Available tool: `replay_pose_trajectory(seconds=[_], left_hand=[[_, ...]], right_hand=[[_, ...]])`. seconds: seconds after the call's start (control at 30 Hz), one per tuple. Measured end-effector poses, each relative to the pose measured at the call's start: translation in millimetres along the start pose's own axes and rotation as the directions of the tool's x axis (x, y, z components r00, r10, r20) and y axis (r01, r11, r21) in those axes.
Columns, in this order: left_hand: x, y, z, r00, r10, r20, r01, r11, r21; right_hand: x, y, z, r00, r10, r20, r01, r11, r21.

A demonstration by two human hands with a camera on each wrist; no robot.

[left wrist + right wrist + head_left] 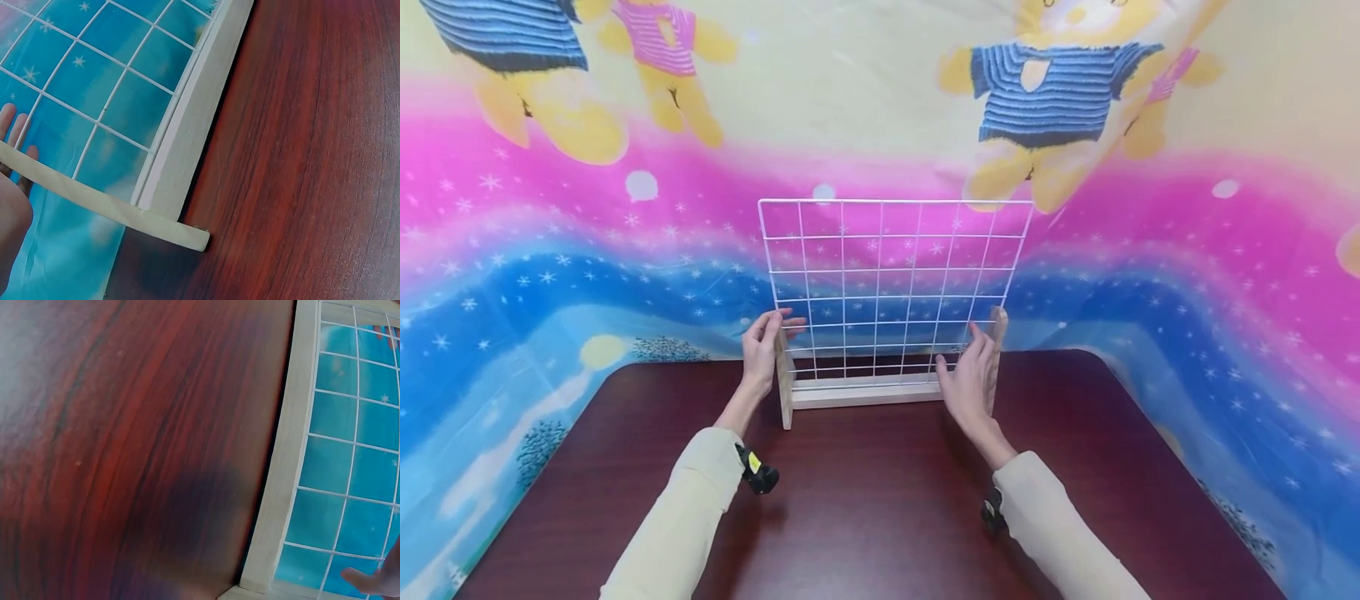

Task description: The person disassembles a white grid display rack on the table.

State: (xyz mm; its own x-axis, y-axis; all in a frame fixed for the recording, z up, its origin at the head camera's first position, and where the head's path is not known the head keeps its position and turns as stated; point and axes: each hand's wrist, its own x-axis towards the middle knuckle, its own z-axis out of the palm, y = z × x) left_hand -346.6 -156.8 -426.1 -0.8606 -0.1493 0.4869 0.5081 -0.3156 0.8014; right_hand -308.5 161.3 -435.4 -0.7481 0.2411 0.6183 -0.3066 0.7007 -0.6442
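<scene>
A white wire grid rack (880,296) stands upright in a pale wooden frame on the table. Its wooden base bar (865,397) joins a post at each side. My left hand (760,354) holds the top of the left post (784,383), thumb on the near side and fingers beyond it. In the left wrist view the fingertips (19,125) show past the wooden post (94,200). My right hand (967,379) is at the inner side of the right post (997,342), thumb and forefinger extended before the grid. Its other fingers are hidden.
The dark red-brown wooden table (865,500) has rounded far corners. A patterned cloth (850,108) with bears and snowflakes hangs behind it and at both sides. Black devices (760,473) are strapped at both cuffs.
</scene>
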Motion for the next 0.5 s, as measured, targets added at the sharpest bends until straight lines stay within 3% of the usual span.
replay_pose_trajectory(seconds=[0.17, 0.3, 0.5], left_hand=[[1.2, -0.9, -0.4, 1.0, 0.023, -0.004, -0.023, 0.999, -0.04], [-0.3, -0.9, -1.4, 0.999, 0.034, -0.015, -0.034, 0.999, 0.006], [-4.4, 4.8, -3.1, 1.0, 0.027, 0.0, -0.027, 0.997, 0.074]], right_hand=[[0.6, 4, 8, 0.994, -0.001, -0.106, 0.006, 0.999, 0.05], [1.2, 7, 17, 0.993, -0.046, -0.109, 0.063, 0.986, 0.156], [4.3, 7, 27, 0.991, -0.07, -0.114, 0.091, 0.978, 0.186]])
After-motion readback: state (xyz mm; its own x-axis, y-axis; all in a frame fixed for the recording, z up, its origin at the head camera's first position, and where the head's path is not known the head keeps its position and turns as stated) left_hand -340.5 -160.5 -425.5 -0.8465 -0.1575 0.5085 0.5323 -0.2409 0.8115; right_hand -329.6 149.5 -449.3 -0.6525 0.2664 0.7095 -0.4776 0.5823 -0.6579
